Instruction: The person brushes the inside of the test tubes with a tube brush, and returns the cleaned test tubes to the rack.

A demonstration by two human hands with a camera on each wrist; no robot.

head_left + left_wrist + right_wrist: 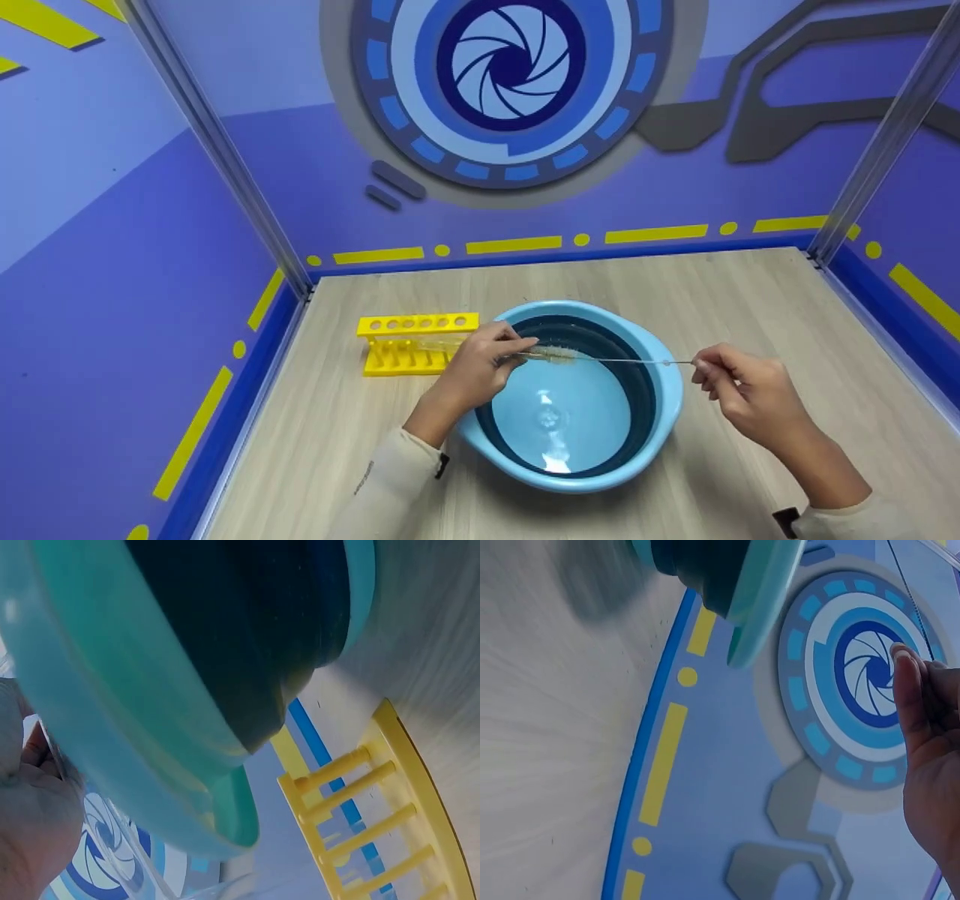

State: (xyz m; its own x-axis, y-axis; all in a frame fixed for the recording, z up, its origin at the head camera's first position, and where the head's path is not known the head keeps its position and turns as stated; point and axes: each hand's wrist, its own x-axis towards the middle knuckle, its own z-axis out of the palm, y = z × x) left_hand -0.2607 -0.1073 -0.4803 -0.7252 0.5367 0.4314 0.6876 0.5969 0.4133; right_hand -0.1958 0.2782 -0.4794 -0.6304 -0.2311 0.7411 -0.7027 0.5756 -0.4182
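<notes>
My left hand (480,364) grips a clear test tube (439,343) above the left rim of a blue basin (671,375). The tube points left, over a yellow test tube rack (420,324). Pale bristles of a test tube brush (559,354) show just right of the left fingers. My right hand (750,386) pinches the end of the brush's thin wire handle, to the right of the basin. In the right wrist view, thumb and fingers of the right hand (934,727) hold that wire. The left hand (37,817) is partly cut off in the left wrist view.
Water appears to lie in the basin, which has a dark inner band and stands on the wood-grain table (750,300). The rack's top row has several holes. Printed blue-purple walls (285,180) enclose the table at the back and both sides.
</notes>
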